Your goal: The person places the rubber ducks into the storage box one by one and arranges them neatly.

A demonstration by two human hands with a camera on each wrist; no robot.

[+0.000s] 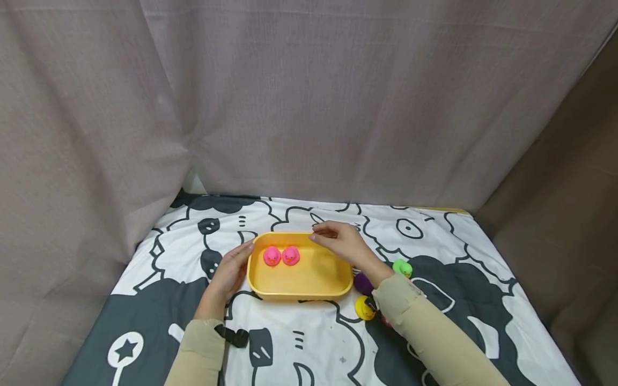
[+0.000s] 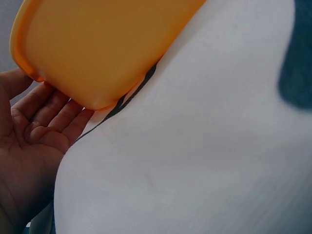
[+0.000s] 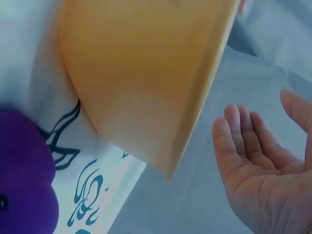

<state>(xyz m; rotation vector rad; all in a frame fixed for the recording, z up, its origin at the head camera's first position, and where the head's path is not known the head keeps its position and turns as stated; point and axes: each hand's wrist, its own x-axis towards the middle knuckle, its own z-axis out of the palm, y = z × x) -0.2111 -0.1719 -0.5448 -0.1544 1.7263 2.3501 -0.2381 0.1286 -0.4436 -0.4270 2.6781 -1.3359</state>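
Left hand (image 1: 232, 272) grips tray (image 1: 323, 271), likely light, stiff, best held by rim; right hand (image 1: 344, 244) loose, empty, pink ducks (image 1: 291, 256) left of fingertips.

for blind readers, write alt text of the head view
A person's left grip holds the left end of a yellow tray where two pink toy ducks sit; the empty right grip hovers by its far rim. Green, purple and yellow toys lie right of the tray.

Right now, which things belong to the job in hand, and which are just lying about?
Belonging to the job:
yellow tray, left hand touching it
two pink ducks inside
right hand nearby

Apparently just lying about, perhaps for later:
purple toy
yellow duck
green duck
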